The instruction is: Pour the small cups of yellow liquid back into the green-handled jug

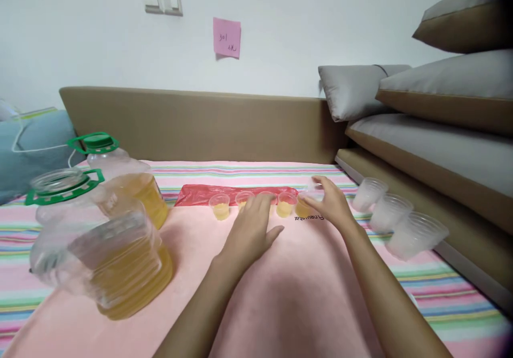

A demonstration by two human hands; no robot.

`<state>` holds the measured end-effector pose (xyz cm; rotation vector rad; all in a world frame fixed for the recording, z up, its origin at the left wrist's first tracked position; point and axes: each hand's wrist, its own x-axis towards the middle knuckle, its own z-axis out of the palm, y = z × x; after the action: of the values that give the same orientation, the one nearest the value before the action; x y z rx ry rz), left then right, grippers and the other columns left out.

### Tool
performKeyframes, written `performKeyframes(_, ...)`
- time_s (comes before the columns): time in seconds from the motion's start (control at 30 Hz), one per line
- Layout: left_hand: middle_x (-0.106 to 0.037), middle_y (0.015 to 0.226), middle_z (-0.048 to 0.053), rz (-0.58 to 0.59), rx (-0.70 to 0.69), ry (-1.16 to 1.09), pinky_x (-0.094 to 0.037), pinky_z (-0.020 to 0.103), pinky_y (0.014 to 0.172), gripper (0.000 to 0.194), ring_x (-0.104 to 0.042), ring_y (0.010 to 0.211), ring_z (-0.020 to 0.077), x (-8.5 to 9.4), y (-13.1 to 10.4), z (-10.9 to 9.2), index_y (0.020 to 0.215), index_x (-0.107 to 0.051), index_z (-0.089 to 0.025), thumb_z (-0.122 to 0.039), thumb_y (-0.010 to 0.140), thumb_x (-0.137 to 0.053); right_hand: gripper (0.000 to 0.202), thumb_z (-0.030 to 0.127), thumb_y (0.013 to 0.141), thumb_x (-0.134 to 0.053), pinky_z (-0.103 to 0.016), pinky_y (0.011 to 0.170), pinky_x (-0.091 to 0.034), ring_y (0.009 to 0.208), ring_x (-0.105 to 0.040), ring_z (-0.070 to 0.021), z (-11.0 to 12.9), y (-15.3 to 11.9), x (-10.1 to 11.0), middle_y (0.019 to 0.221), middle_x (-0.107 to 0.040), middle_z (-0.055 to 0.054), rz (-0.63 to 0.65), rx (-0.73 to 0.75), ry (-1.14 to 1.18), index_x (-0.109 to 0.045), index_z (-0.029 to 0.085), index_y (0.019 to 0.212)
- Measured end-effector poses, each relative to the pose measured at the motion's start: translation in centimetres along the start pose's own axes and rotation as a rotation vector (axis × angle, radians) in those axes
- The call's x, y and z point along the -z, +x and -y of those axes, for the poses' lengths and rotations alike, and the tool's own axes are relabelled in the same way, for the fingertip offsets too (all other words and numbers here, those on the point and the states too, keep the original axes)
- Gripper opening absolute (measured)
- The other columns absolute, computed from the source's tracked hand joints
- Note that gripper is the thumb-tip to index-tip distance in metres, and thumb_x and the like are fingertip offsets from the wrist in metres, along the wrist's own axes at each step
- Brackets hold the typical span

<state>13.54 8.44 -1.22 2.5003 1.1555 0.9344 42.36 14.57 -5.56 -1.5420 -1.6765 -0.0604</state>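
A row of several small clear plastic cups, each with some yellow liquid, stands on the pink cloth [192, 272]. The leftmost cup [219, 207] and another cup [286, 204] show plainly. My left hand [250, 227] is over the middle of the row, fingers stretched and thumb apart, partly covering two cups. At the row's right end, my right hand [332, 203] has its thumb and fingers around the rim of a clear plastic cup [303, 207] with yellow liquid. The contact on its far side is hidden.
Two big clear jugs of yellow liquid, the near jug [128, 272] and the far jug [146, 192], stand at left. Stacked empty cups [390, 213] lie tilted at right, beside piled cushions [441, 139]. A red plastic bag [196, 195] lies behind the row.
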Motion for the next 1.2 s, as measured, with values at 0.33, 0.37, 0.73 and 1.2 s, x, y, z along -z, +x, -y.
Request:
performKeyframes(0.33, -0.056, 0.161, 0.021, 0.121, -0.183, 0.084, -0.038, 0.057, 0.129, 0.084, -0.049, 0.152, 0.0392, -3.0, 10.2, 2.5, 0.155, -0.046, -0.015, -0.007, 0.084, -0.089, 0.059, 0.014, 0.085, -0.084, -0.057, 0.101, -0.054, 0.124, -0.067, -0.0386, 3.7, 1.8, 0.0, 0.134, -0.074, -0.013, 0.122, 0.280, -0.162, -0.063, 0.023, 0.139)
performKeyframes(0.37, -0.058, 0.159, 0.021, 0.137, -0.190, 0.071, -0.041, 0.056, 0.127, 0.080, -0.051, 0.150, 0.0381, -3.0, 10.7, 2.7, 0.155, -0.046, -0.015, -0.011, 0.087, -0.087, 0.063, 0.013, 0.084, -0.085, -0.057, 0.102, -0.053, 0.126, -0.066, -0.0385, 3.9, 1.9, 0.1, 0.135, -0.074, -0.012, 0.124, 0.286, -0.147, -0.061, 0.023, 0.142)
performKeyframes(0.73, -0.061, 0.156, 0.024, 0.245, -0.132, -0.097, -0.051, 0.053, 0.118, 0.084, -0.058, 0.145, 0.0383, -4.1, 14.0, 4.1, 0.158, -0.044, -0.013, -0.025, 0.087, -0.087, 0.079, -0.001, 0.082, -0.076, -0.057, 0.105, -0.050, 0.126, -0.063, -0.0360, 4.3, 2.0, 1.0, 0.140, -0.074, -0.006, 0.151, 0.405, -0.054, -0.054, 0.035, 0.149)
performKeyframes(1.2, -0.067, 0.145, 0.022, 0.112, -0.012, -0.203, -0.048, 0.054, 0.118, 0.073, -0.062, 0.138, 0.0358, -5.5, 12.5, 6.6, 0.154, -0.048, -0.012, -0.043, 0.096, -0.080, 0.052, 0.070, 0.099, -0.063, -0.057, 0.111, -0.054, 0.125, -0.068, -0.0312, 2.9, 2.2, 0.9, 0.135, -0.068, -0.014, -0.129, -0.079, 0.460, -0.055, 0.028, 0.128)
